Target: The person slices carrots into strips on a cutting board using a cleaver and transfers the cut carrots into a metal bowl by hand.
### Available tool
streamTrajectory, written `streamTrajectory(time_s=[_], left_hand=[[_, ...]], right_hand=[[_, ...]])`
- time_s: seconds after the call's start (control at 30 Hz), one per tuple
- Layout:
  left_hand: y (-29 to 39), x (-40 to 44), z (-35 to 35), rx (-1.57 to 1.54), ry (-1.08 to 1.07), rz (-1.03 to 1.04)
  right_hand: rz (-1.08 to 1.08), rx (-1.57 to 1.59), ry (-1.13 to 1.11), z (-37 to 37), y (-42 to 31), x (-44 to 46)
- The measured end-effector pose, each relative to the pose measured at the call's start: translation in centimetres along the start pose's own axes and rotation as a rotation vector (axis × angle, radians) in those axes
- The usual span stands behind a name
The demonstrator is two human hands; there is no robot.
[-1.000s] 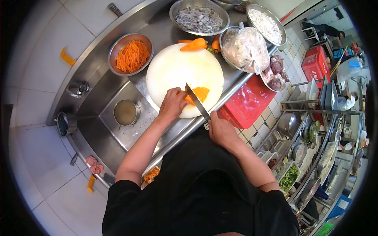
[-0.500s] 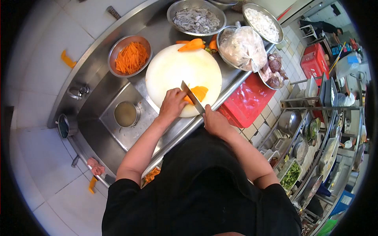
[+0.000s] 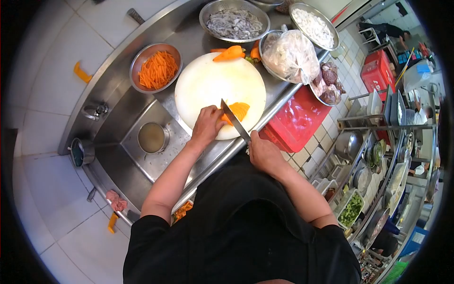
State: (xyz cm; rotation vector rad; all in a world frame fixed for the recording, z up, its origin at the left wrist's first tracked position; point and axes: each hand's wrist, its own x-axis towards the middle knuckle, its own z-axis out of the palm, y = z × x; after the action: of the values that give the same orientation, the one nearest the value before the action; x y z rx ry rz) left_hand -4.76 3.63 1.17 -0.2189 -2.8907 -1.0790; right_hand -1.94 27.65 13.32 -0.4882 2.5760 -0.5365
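Note:
On the round white cutting board point(image 3: 198, 80), my left hand point(image 3: 208, 124) presses its fingertips onto a piece of carrot, mostly hidden under them. My right hand point(image 3: 265, 151) is wrapped round the handle of a knife point(image 3: 235, 120), whose blade lies across the carrot just right of my left fingers. Thin orange carrot slices point(image 3: 241, 111) fan out on the blade's right side. A larger peeled carrot point(image 3: 229, 53) rests at the board's far edge. Carrot shreds point(image 3: 157, 70) fill a metal bowl left of the board.
A sink basin point(image 3: 142, 137) holding a round container point(image 3: 152, 137) lies left of the board. Bowls of grey strips point(image 3: 234, 23), white pieces point(image 3: 312, 27) and bagged food point(image 3: 291, 57) stand beyond. Right are a red crate point(image 3: 298, 123) and shelves point(image 3: 388, 128); a person bends far off.
The knife and my right hand moved up and left, then back down and right. My left hand stays on the carrot. The view has shifted slightly.

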Motion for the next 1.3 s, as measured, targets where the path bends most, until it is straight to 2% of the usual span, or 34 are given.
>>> streamTrajectory(time_s=[0.2, 0.27, 0.33, 0.4, 0.8, 1.03, 1.2, 1.3], left_hand=[[0.1, -0.1, 0.0, -0.023, 0.029, 0.003], [0.0, -0.2, 0.2, -0.023, 0.034, 0.003], [0.0, -0.1, 0.2, -0.025, 0.031, 0.006], [-0.1, 0.0, -0.2, -0.031, 0.017, -0.011], [-0.3, 0.5, -1.2, 0.029, -0.056, -0.047], [-0.3, 0.3, -1.1, -0.011, -0.026, -0.031], [-0.2, 0.2, -0.9, -0.028, 0.000, -0.018], [-0.4, 0.2, -1.5, -0.059, -0.013, -0.019]], right_hand=[[0.003, -0.010, -0.041, 0.7, 0.1, 0.9], [-0.012, 0.007, -0.019, 4.2, 2.1, 2.5], [-0.031, 0.025, 0.015, 4.0, 1.5, 3.3], [0.093, 0.068, -0.045, 2.8, 0.9, 3.1], [0.018, 0.017, 0.000, -0.2, -0.8, 0.8], [0.015, -0.037, -0.038, 0.6, -0.5, 1.5], [0.035, -0.032, -0.070, 4.0, 0.6, 3.9], [0.012, -0.052, 0.014, 4.4, 1.6, 4.3]])
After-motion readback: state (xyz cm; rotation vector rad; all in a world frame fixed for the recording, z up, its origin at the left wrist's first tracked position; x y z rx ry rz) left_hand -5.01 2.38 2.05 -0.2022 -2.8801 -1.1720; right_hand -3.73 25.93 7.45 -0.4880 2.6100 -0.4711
